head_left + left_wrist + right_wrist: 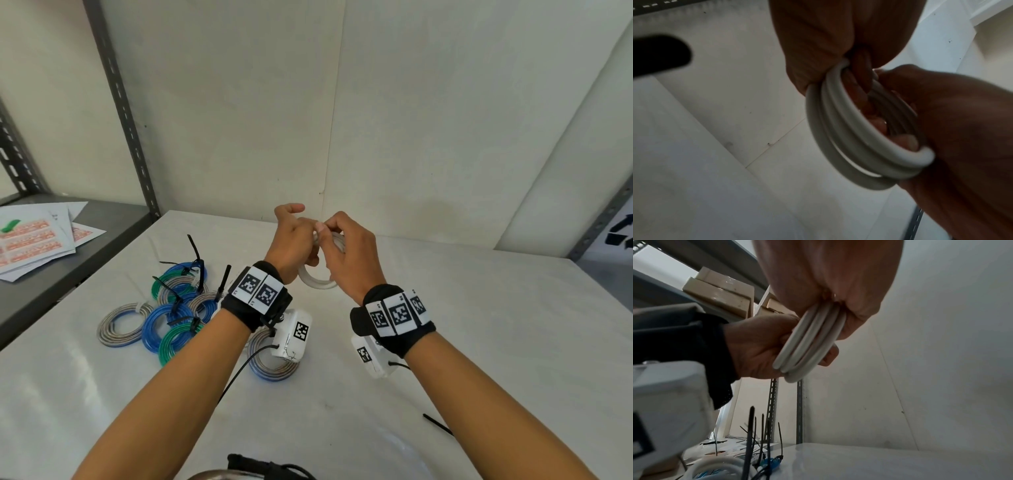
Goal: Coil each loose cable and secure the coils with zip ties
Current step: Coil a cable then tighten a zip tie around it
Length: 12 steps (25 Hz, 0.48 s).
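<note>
Above the table (445, 342), white cable coil (840, 129) in both hands' grip.

Some paper sheets (41, 236) with orange print lie on a grey shelf (99, 236) by the left edge of the white table (479, 342). A grey metal post (120, 102) with holes stands at the table's back left corner. Pale boxes (719, 293) sit on a high shelf.
</note>
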### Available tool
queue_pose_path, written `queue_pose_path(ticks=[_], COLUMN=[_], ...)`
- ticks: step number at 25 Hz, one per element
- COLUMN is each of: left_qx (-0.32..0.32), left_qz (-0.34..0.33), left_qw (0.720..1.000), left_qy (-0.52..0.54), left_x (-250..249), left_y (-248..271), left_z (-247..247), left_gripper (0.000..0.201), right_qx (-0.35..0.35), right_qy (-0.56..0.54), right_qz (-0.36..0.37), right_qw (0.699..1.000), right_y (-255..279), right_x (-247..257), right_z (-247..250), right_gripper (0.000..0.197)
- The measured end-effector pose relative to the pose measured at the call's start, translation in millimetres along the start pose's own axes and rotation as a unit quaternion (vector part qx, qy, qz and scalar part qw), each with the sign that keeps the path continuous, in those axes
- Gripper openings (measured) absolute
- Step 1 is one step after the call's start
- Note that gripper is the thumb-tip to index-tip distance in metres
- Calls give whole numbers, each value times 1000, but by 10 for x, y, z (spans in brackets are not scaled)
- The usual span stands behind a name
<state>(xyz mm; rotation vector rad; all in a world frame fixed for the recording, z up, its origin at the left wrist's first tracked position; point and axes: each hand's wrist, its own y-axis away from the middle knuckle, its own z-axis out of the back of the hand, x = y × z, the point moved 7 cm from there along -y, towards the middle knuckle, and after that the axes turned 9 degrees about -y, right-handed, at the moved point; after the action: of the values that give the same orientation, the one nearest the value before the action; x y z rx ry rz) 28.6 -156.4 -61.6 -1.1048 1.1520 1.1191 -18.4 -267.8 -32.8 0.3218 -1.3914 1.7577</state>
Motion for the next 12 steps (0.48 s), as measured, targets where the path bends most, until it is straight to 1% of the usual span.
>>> queue_pose_path(ticks=[2,4,5,7,8,9,10,11,12], left_qx=[1,-6,-11,-31,-44,-43,-30,-9,5], left_qz=[-15,-24,-31,-47,-54,-55,-45,-25,-1], left_qw=[1000,1000,999,998,997,997,999,1000,1000], left_qy=[-3,0,8,27,32,19,0,-13,-2], left_x=[1,-7,-27,-48,-50,-62,-59,-22,15], left_y=[-7,-16,-16,0,-3,0,5,10,9], left_z=[13,26,22,16,-5,-63,-144,-226,-288], left_gripper=[40,44,46,45,36,22,17,32,42], right_qx=[26,60,60,28,3,-24,-49,-66,-76], right_qy=[-18,-29,-27,-26,-26,-26,-27,-29,-33], right_qz=[-30,-30,-22,-1,8,11,8,2,-2], right_qw=[999,997,998,999,1000,999,998,997,997], right_y=[-12,-9,-7,-11,-24,-46,-67,-77,-82], right_x=[-39,-28,-23,8,20,10,-11,-28,-34], right_z=[-18,-48,-44,2,40,95,157,210,241], right_gripper=[13,16,19,22,21,21,20,20,19])
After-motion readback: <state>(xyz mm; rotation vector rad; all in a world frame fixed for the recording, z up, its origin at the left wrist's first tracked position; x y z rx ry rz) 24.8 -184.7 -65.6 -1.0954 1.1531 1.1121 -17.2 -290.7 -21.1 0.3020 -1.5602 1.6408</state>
